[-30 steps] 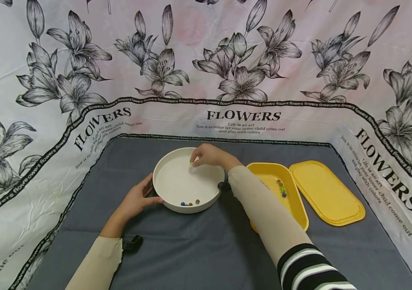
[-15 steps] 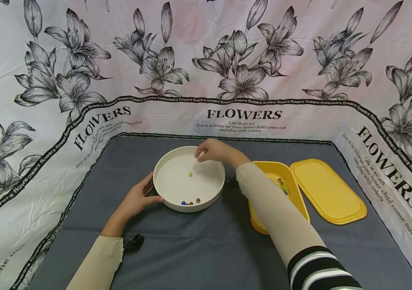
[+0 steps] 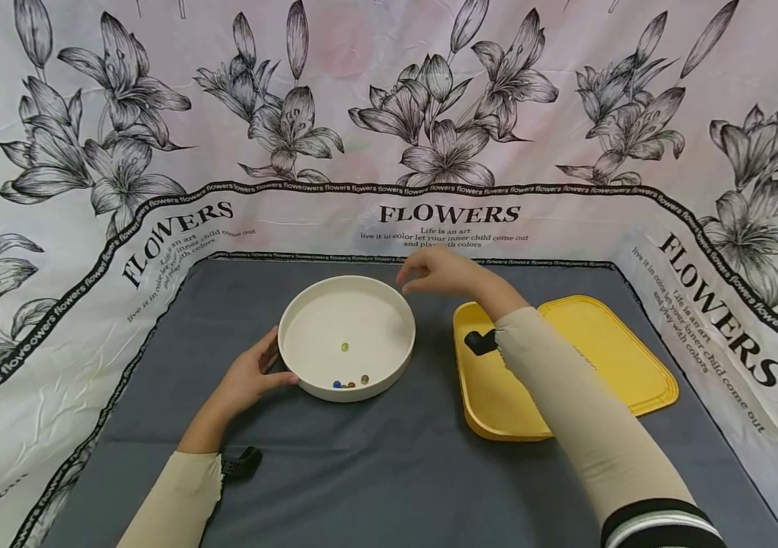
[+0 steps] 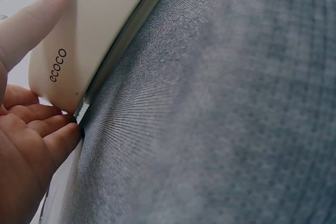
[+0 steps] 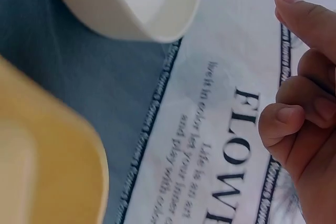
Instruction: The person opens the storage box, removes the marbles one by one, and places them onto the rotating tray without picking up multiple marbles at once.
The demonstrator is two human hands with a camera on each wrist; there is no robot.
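Observation:
A round white tray (image 3: 346,304) sits left of centre on the grey cloth. Inside lie a yellow-green marble (image 3: 344,347) near the middle and, by the front wall, a blue marble (image 3: 337,384) and brownish marbles (image 3: 365,379). My left hand (image 3: 245,384) holds the tray at its left side. The left wrist view shows its thumb on the wall (image 4: 100,24), marked "ecoco", and bent fingertips at the lower edge. Just beyond the tray's right rim hovers my right hand (image 3: 444,272), fingers loosely curled; the right wrist view shows nothing in it.
Right of the white tray stands a yellow container (image 3: 499,403), partly covered by my right forearm. Its yellow lid (image 3: 601,335) lies behind and to the right, also overlapped by the sleeve. A flower-printed border (image 3: 451,217) rises behind the grey cloth (image 3: 361,472).
The right hand let go of the yellow-green marble in the white tray, then moved right and out over the rim. The marble shifted toward the front. The left hand stays on the tray.

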